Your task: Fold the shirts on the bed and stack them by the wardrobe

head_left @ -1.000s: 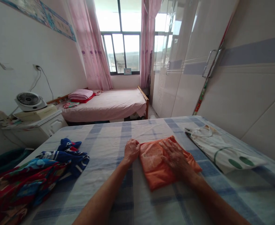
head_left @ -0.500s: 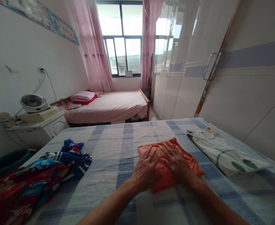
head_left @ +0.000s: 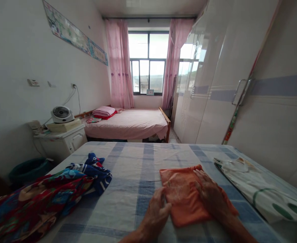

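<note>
A folded orange garment [head_left: 183, 192], with a faint print on it, lies on the blue-and-white checked bedsheet [head_left: 125, 162]. My right hand [head_left: 211, 192] rests flat over its right part, fingers stretched toward the far edge. At the left edge of the garment is my left hand [head_left: 155, 209], fingers slightly bent and thumb apart, with nothing visible in its grasp. The fingertips are close to the cloth; whether they touch it I cannot tell.
Colourful crumpled clothes [head_left: 54, 192] lie at the left. On the right is a white cloth bag [head_left: 267, 192] with green marks. Beyond stand a pink-covered bed [head_left: 135, 123], a cabinet [head_left: 59, 141] bearing a fan [head_left: 61, 114], and a glossy wardrobe [head_left: 214, 84].
My left hand has come off the garment's top toward its left near edge. My right hand remains on the cloth. The camera view has tilted up.
</note>
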A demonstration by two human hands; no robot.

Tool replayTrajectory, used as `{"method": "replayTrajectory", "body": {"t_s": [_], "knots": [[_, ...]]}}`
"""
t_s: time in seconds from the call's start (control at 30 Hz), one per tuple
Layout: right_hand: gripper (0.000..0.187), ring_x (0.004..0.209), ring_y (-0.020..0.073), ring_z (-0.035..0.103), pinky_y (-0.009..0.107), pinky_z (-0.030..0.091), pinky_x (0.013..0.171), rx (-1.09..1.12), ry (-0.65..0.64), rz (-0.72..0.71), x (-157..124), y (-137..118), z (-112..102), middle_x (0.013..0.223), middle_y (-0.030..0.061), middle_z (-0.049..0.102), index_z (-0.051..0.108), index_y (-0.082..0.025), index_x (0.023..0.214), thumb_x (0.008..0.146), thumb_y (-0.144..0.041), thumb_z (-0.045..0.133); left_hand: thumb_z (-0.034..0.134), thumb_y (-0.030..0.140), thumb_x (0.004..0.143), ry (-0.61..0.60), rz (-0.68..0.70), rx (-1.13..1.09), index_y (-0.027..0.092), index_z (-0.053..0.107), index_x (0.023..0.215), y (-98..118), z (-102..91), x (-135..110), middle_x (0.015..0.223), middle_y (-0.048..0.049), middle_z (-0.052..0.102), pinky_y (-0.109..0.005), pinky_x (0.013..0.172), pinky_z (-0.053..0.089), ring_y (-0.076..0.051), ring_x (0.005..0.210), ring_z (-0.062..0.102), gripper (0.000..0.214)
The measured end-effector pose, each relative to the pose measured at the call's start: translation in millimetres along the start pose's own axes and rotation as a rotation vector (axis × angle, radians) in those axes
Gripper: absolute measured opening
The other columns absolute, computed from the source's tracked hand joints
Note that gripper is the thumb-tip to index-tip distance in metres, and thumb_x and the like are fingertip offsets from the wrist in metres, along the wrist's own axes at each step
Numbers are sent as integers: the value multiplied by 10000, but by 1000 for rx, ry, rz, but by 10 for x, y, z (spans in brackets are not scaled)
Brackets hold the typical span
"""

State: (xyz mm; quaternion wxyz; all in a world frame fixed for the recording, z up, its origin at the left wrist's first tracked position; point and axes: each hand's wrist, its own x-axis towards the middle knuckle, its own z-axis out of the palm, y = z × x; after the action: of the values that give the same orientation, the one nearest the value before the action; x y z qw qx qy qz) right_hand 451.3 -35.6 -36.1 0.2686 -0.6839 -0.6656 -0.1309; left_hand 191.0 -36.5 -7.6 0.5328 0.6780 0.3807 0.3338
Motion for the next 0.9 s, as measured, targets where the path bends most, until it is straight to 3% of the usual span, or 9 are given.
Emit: {"method": "replayTrajectory", "body": {"t_s": [0.1,0.2,0.27,0.4,0.53,0.67,0.77,0.83,0.9], "knots": [[474,1225,209,467,354,386,1027,85,52,29,4,46,25,1298,55,542,517,-196,1274,832,-257,356,565,193,693,16,-171,-359,155,559,1183,106,-40,186,1098,-89,631,-285,789,467,-207,975,595,492],[452,1171,214,514,334,434,978,125,86,40,15,46,-17,1247,42,576,550,-230,1231,817,-263,373,620,237,643,7,-357,-417,190,580,1181,159,-77,359,918,-38,645,-214,586,412,-141,735,591,541],[438,1126,210,546,337,452,957,148,105,42,23,27,-71,1212,45,594,567,-231,1203,817,-266,365,618,238,638,-26,-410,-442,186,629,1121,144,-69,459,836,-26,645,-205,549,385,-123,665,567,486],[407,1064,203,582,356,460,946,209,146,55,44,-11,-165,1133,60,625,596,-214,1138,822,-276,347,660,155,614,-8,-291,-576,143,699,942,88,30,635,781,-26,659,-193,599,417,-122,721,575,330],[347,1067,213,582,354,449,953,246,159,72,49,7,-193,1124,59,626,608,-240,1078,826,-308,380,656,103,594,-52,-386,-679,101,688,794,165,100,794,568,12,560,-195,483,399,-90,510,500,202],[340,1056,223,578,381,453,928,266,190,96,42,23,-288,1122,76,618,581,-224,1088,851,-337,364,646,128,623,-14,-307,-766,108,660,806,412,-10,840,625,18,563,-165,486,418,-62,516,502,185],[318,961,228,599,373,481,838,350,269,120,29,-105,-495,1060,89,628,596,-216,1017,859,-394,386,633,165,655,76,-196,-831,132,632,913,621,-178,742,727,12,591,-152,534,443,-57,582,537,260],[301,838,214,608,344,486,763,445,195,119,-7,-296,-654,916,74,645,624,-220,877,857,-432,411,629,182,662,180,-102,-932,141,602,938,725,-269,628,775,4,597,-173,595,477,-71,639,564,281],[369,700,186,595,313,481,677,603,-96,113,-84,-558,-760,746,51,634,635,-211,751,864,-473,402,633,180,652,266,4,-1045,145,577,881,784,-296,497,771,5,586,-199,653,499,-81,669,572,238]]}}
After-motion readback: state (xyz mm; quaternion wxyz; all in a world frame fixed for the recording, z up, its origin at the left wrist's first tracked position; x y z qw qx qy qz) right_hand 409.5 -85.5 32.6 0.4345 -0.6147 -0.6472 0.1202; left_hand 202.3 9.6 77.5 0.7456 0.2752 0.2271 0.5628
